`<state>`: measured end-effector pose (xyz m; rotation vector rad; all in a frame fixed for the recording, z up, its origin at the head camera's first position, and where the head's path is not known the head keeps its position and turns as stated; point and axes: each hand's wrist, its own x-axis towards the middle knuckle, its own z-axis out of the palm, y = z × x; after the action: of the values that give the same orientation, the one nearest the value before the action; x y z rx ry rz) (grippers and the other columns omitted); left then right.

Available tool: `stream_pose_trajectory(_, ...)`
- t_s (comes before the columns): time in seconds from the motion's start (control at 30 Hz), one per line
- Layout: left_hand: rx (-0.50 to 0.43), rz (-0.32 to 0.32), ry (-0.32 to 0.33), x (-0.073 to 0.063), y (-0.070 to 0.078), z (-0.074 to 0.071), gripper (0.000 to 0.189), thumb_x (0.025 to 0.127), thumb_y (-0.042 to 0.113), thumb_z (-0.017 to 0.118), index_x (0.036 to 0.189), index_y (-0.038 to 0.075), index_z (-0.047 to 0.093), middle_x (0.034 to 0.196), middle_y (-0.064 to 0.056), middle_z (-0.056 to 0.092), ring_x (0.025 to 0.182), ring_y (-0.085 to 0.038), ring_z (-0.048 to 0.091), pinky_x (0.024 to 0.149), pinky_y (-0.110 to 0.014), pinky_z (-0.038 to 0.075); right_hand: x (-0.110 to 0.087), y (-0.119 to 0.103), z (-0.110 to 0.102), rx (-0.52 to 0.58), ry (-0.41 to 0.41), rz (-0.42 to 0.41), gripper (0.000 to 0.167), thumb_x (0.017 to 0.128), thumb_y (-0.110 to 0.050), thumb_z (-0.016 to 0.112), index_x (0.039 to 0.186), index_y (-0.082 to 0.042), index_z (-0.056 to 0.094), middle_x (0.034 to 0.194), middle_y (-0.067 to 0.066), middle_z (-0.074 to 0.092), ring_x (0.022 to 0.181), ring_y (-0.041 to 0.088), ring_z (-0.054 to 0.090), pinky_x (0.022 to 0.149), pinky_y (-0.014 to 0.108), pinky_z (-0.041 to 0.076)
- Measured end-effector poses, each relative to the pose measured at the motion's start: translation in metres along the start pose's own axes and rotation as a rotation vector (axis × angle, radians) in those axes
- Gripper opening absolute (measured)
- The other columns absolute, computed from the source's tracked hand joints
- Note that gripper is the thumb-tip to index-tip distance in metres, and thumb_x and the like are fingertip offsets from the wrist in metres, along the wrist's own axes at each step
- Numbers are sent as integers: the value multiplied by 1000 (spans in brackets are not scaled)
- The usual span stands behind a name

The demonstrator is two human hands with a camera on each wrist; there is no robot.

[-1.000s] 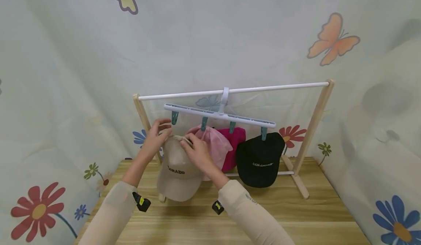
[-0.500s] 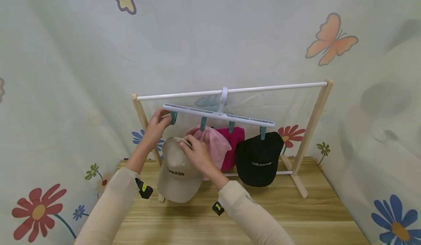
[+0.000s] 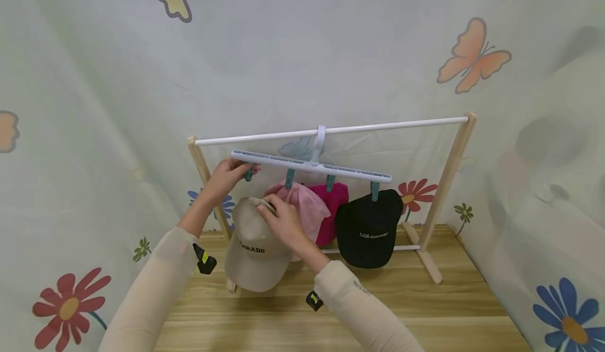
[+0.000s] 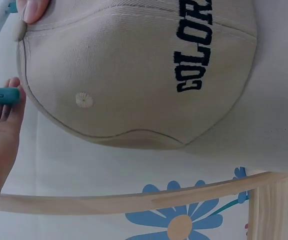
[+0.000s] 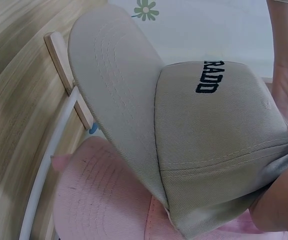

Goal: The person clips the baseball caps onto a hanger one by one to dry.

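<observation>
A beige baseball cap (image 3: 255, 241) with dark lettering hangs brim down from my right hand (image 3: 283, 221), which pinches the top of its crown. At the left end of the light-blue hanger (image 3: 279, 161), my left hand (image 3: 226, 177) holds a teal clip (image 3: 248, 174) between thumb and fingers. The clip (image 4: 2, 95) lies against the thumb in the left wrist view, a short way from the cap's edge. A pink cap (image 3: 307, 207), a magenta cap (image 3: 334, 205) and a black cap (image 3: 369, 229) hang from the other clips.
The hanger hooks over the white rail (image 3: 392, 126) of a wooden-legged rack (image 3: 446, 184) on a wood-grain table (image 3: 378, 310). A lower white bar (image 3: 405, 247) runs behind the caps. A pale curtain (image 3: 368, 58) printed with flowers and butterflies surrounds it.
My left hand has risen from beside the beige cap to the leftmost clip, its fingers now reaching past it. My right hand keeps its pinch on the cap, nearly still.
</observation>
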<state>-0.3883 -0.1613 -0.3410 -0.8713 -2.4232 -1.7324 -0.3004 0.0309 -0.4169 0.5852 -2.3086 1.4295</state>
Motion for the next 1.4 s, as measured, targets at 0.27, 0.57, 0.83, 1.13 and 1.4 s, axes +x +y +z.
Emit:
stream_pose_trajectory(0.27, -16, 13, -105, -11, -1, -9, 35, 105, 24, 57, 130, -1, 63, 122, -15, 71, 118, -23, 66, 103, -30, 49, -1, -2, -1, -20, -9, -6, 16, 102, -25, 64, 111, -12, 67, 106, 2, 73, 89, 14, 63, 84, 32, 54)
stream_pose_trajectory(0.57, -39, 20, -107, -16, 2, -4, 33, 102, 20, 63, 126, -2, 65, 117, -14, 73, 111, -19, 70, 97, -29, 53, -4, -1, -2, -48, -41, 6, 17, 102, -26, 63, 111, -13, 68, 101, 1, 71, 86, 15, 59, 80, 30, 50)
stream_pose_trajectory(0.83, -125, -51, -17, -18, 7, -1, 30, 99, 19, 67, 120, -4, 67, 104, -5, 77, 104, -17, 73, 93, -29, 55, -8, 6, -6, -28, -82, -14, 22, 104, -28, 61, 118, -13, 66, 107, 0, 70, 90, 15, 62, 86, 31, 54)
stream_pose_trajectory(1.13, -140, -62, -20, -22, 7, 4, 31, 99, 16, 67, 118, -10, 66, 100, -4, 77, 99, -19, 74, 91, -32, 57, -7, 8, -9, -39, -47, -24, 19, 102, -26, 63, 115, -13, 67, 103, 1, 70, 88, 15, 62, 84, 32, 53)
stream_pose_trajectory(1.4, -155, -64, -19, -24, 8, 6, 34, 100, 13, 66, 119, -14, 63, 100, -7, 77, 98, -18, 74, 90, -31, 57, -9, 10, -12, -49, -54, -20, 22, 102, -27, 63, 119, -12, 67, 109, 2, 72, 92, 16, 64, 90, 36, 55)
